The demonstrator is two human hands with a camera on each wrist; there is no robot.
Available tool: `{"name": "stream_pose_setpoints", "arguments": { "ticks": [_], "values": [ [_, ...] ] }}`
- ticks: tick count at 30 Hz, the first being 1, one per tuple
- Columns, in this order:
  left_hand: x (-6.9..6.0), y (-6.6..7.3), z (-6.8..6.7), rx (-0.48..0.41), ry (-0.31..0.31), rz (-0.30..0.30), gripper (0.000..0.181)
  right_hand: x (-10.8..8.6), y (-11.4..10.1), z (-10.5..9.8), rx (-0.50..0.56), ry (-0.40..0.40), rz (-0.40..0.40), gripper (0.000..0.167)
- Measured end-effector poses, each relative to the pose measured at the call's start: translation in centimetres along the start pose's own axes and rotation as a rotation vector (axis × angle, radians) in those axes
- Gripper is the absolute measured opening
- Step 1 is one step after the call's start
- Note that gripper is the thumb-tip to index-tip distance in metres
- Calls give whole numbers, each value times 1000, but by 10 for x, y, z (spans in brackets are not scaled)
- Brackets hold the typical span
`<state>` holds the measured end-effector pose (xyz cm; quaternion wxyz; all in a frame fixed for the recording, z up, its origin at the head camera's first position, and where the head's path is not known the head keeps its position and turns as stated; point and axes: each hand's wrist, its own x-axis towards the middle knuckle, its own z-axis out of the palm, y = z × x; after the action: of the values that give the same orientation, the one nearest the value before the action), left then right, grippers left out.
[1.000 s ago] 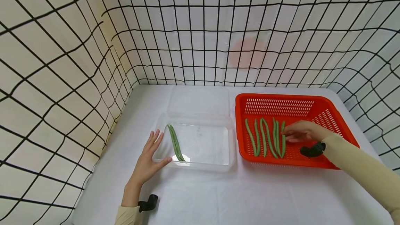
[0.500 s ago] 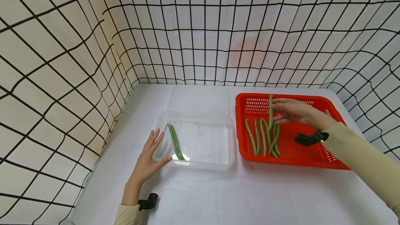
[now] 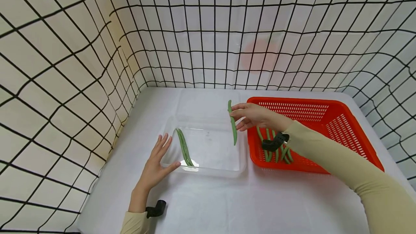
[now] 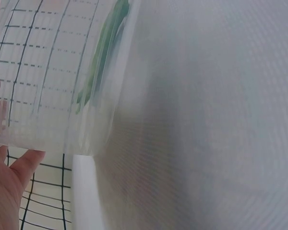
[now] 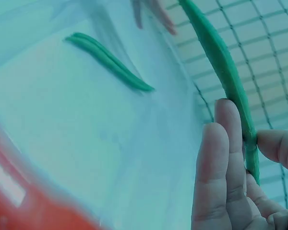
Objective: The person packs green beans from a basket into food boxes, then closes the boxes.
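Observation:
My right hand pinches one green bean between thumb and fingers, above the right edge of a clear plastic container. In the right wrist view the held green bean rises from the fingertips. Two green beans lie side by side at the container's left inside. My left hand, fingers spread, rests at the container's left wall; in the left wrist view the left hand touches the clear plastic. Several more beans lie in the red basket, partly hidden by my right wrist.
The basket stands just right of the container on a white table. A transparent lid lies flat behind the container. Black wire mesh encloses the back and sides.
My right hand has picked a green bean out of the red basket and carried it left over the container's right edge. One bean left in the basket now lies slanted. The left hand has stayed put.

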<state>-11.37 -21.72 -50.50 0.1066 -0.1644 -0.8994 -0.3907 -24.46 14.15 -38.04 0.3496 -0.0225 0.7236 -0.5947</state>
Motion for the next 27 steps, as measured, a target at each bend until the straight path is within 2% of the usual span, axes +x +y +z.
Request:
{"name": "stream_pose_setpoints", "arguments": {
  "ticks": [8,16,22,27],
  "values": [
    [4,-1,6,-12,-11,9,90,40,7,46,-56,-65,54,41],
    [7,1,6,13,-9,15,89,57,17,75,-139,-113,66,44],
    [6,0,4,-14,-18,-1,89,61,20,81,-120,-164,58,49],
    [1,-1,0,10,-6,-9,89,49,13,70,-108,-174,24,43]
  ]
}}
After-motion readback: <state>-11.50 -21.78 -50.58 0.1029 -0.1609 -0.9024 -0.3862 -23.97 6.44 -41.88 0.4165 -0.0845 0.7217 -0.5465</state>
